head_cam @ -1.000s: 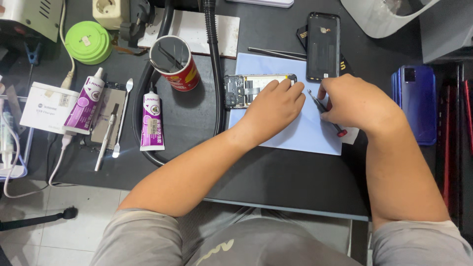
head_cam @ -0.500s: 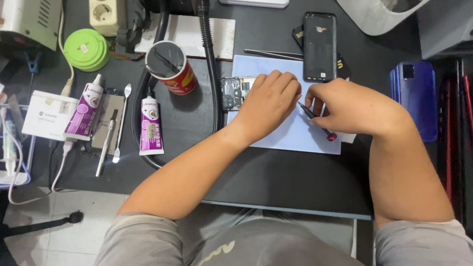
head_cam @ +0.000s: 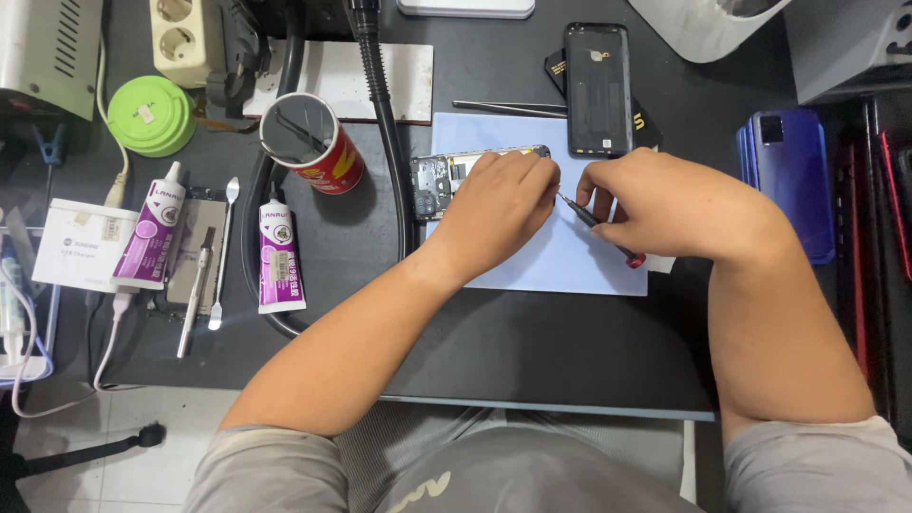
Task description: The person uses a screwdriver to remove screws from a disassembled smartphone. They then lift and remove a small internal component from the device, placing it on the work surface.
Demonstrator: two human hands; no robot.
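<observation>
Opened phone (head_cam: 446, 176), back cover (head_cam: 598, 87) already off (set aside); left hand (head_cam: 494, 209) fingers curled, steadying it; right hand (head_cam: 665, 204) pinching screwdriver (head_cam: 598, 226); reassembly remaining.

**A small phone repair workshop**

This place is a repair bench for mobile phones. The dark tabletop (head_cam: 532, 351) is full of service things. An opened phone (head_cam: 446, 179) with its inner parts visible lies on a pale blue work mat (head_cam: 560, 256). Beside it rests a black phone back cover (head_cam: 598, 87), and a blue phone (head_cam: 785, 171) waits near the right edge. Two tubes of glue (head_cam: 277, 255) lie on the left side, near a metal spudger (head_cam: 220, 255) and tweezers (head_cam: 508, 107). A red can (head_cam: 312, 142) holds small tools. A power strip (head_cam: 185, 40) and a flexible black arm (head_cam: 385, 123) stand at the back. A thin screwdriver (head_cam: 600, 228) is also in use here.
</observation>
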